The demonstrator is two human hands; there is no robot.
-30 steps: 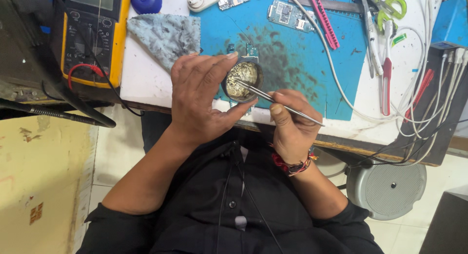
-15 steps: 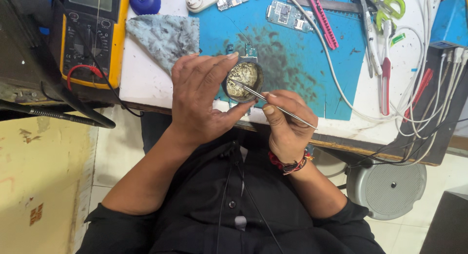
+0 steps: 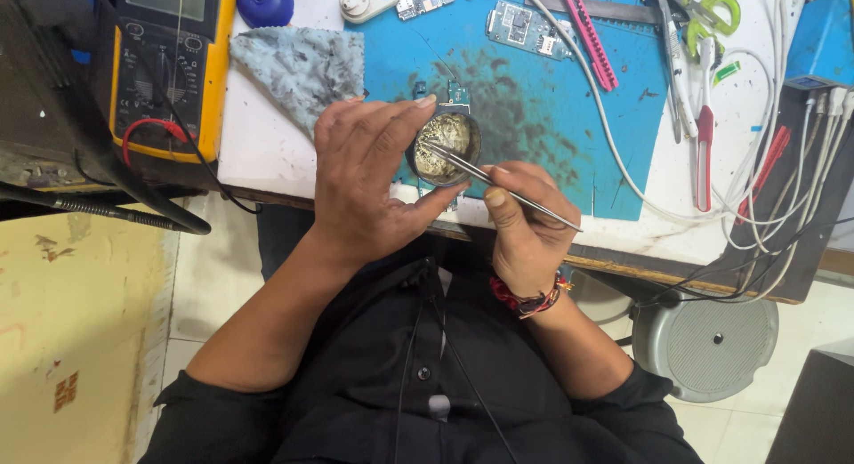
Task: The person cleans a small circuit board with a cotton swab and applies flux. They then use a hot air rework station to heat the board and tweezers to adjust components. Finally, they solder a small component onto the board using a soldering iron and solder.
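My right hand [image 3: 525, 228] sits a little lower and nearer my chest than a second ago, and the tweezers [image 3: 498, 183] lie flatter now, their tail reaching further out to the right over the blue mat [image 3: 569, 117]. Their tips rest further inside the small round tin [image 3: 445, 147], over its brassy filling rather than at the rim. My left hand [image 3: 369, 179] wraps the tin slightly tighter, the forefinger stretched further along the far edge.

Black buttoned shirt, sleeves pushed up; red, perhaps beaded, wristband [image 3: 531, 299].
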